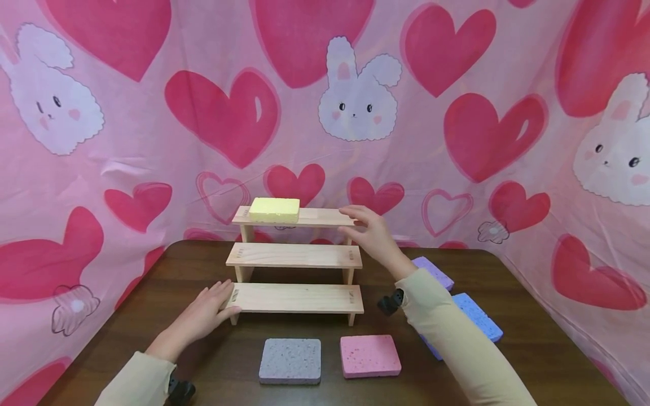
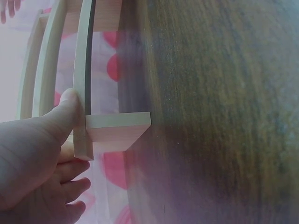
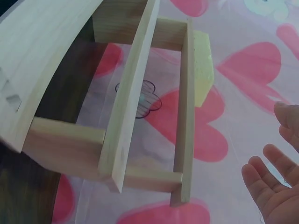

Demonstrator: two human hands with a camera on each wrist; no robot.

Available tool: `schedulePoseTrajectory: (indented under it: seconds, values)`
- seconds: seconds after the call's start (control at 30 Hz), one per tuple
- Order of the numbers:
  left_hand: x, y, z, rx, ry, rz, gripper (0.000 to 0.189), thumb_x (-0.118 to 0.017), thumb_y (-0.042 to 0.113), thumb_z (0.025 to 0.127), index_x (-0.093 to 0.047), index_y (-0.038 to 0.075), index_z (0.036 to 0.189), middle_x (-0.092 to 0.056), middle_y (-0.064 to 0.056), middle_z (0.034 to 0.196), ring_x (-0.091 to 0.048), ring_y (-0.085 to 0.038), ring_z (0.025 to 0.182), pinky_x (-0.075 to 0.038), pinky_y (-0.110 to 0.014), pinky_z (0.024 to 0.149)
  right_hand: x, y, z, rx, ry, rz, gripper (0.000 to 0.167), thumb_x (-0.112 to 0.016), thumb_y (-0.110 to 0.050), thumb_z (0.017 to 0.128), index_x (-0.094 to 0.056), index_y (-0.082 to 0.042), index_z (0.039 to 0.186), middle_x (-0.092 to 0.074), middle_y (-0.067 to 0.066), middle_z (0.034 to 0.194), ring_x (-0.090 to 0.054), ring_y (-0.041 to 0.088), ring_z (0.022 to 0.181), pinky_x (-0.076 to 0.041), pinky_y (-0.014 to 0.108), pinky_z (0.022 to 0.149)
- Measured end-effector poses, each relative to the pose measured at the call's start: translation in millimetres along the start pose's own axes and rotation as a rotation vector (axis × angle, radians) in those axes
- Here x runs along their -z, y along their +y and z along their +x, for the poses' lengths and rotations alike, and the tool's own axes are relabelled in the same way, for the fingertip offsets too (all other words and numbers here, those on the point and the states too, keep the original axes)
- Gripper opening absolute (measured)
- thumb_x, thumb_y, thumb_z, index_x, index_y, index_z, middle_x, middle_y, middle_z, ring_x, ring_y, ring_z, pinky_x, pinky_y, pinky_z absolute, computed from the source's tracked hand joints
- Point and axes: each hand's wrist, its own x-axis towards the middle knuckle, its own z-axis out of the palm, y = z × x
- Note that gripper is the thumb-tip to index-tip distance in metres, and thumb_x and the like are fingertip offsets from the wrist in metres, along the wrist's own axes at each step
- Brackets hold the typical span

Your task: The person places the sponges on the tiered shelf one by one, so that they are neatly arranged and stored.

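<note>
The person's left hand [image 1: 200,313] holds the left end of the lowest step of a three-tier wooden display stand [image 1: 294,255], thumb against the board's front edge and fingers at its end. The right hand [image 1: 376,234] holds nothing: its fingers are parted and gently curved, thumb apart, close to the right end of the top step, and from its own wrist I can see a gap between it and the board. The stand rests upright on a dark brown wooden tabletop [image 1: 228,366]. A pale yellow sponge block [image 1: 274,210] lies flat on the top step, toward the left; the two lower steps are bare wood. In front of the stand, side by side and apart, lie a speckled grey sponge block [image 1: 290,361] and a pink sponge block [image 1: 370,355]. To the right are a purple sponge block [image 1: 434,272] and a blue sponge block [image 1: 477,317], both partly hidden by the beige right sleeve [image 1: 457,332]. Behind everything hangs a pink cloth [image 1: 304,135] printed with red hearts and white rabbit faces.
</note>
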Motion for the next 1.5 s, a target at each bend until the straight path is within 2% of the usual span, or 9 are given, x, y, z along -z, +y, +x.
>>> schedulePoseTrajectory:
  seconds: [0.2, 0.43, 0.67, 0.97, 1.13, 1.37, 1.5]
  values:
    - [-0.9, 0.7, -0.3, -0.027, 0.028, 0.027, 0.065, -0.065, 0.031, 0.085, -0.044, -0.013, 0.128, -0.041, -0.031, 0.132, -0.032, -0.048, 0.124, -0.02, -0.06, 0.101, 14, -1, -6.1, -0.01, 0.019, -0.045, 0.042, -0.074, -0.003, 0.077, -0.061, 0.002, 0.117, -0.057, 0.014, 0.119, -0.053, 0.032, 0.106, -0.046, 0.041, 0.089]
    - [-1.5, -0.1, -0.4, -0.033, 0.036, 0.024, 0.065, -0.065, 0.03, 0.084, -0.044, -0.013, 0.128, -0.042, -0.031, 0.131, -0.033, -0.048, 0.123, -0.021, -0.06, 0.1, 29, 5, -15.5, -0.024, 0.024, -0.049, 0.043, -0.073, -0.004, 0.079, -0.06, 0.0, 0.119, -0.055, 0.013, 0.12, -0.05, 0.025, 0.111, -0.043, 0.046, 0.091]
    - [-0.3, 1.0, -0.2, -0.023, 0.024, 0.007, 0.067, -0.065, 0.031, 0.084, -0.043, -0.013, 0.129, -0.041, -0.031, 0.132, -0.031, -0.048, 0.124, -0.019, -0.06, 0.101, 42, -29, -28.1, -0.054, 0.042, -0.066, 0.039, -0.068, 0.006, 0.079, -0.057, 0.011, 0.116, -0.053, 0.026, 0.119, -0.049, 0.037, 0.11, -0.042, 0.049, 0.091]
    - [0.1, 1.9, -1.2, -0.008, 0.009, 0.001, 0.068, -0.065, 0.034, 0.084, -0.043, -0.012, 0.13, -0.039, -0.031, 0.133, -0.031, -0.047, 0.125, -0.02, -0.059, 0.102, 55, -26, -39.6, -0.125, 0.075, -0.09, 0.04, -0.067, 0.006, 0.08, -0.056, 0.011, 0.118, -0.051, 0.027, 0.122, -0.048, 0.037, 0.113, -0.042, 0.048, 0.091]
    - [0.5, 2.3, -1.3, 0.007, -0.002, -0.008, 0.07, -0.064, 0.037, 0.085, -0.041, -0.011, 0.131, -0.039, -0.03, 0.134, -0.029, -0.046, 0.126, -0.019, -0.058, 0.103, 65, -15, -49.1, -0.141, 0.086, -0.123, 0.041, -0.068, 0.002, 0.081, -0.056, 0.008, 0.119, -0.052, 0.024, 0.122, -0.052, 0.037, 0.106, -0.042, 0.05, 0.089]
    - [-0.4, 1.1, -0.7, 0.001, 0.004, 0.005, 0.069, -0.064, 0.035, 0.085, -0.043, -0.012, 0.13, -0.039, -0.031, 0.134, -0.03, -0.047, 0.125, -0.02, -0.059, 0.102, 81, 33, -64.9, -0.161, 0.099, -0.152, 0.043, -0.07, -0.006, 0.081, -0.057, 0.003, 0.122, -0.054, 0.019, 0.123, -0.053, 0.034, 0.105, -0.044, 0.047, 0.087]
    - [-1.3, 0.2, -0.6, 0.001, 0.004, 0.007, 0.069, -0.064, 0.036, 0.085, -0.043, -0.012, 0.13, -0.039, -0.03, 0.134, -0.03, -0.047, 0.126, -0.019, -0.059, 0.102, 91, 49, -74.6, -0.181, 0.101, -0.193, 0.044, -0.07, -0.01, 0.082, -0.057, 0.001, 0.122, -0.055, 0.018, 0.122, -0.053, 0.036, 0.105, -0.045, 0.044, 0.084]
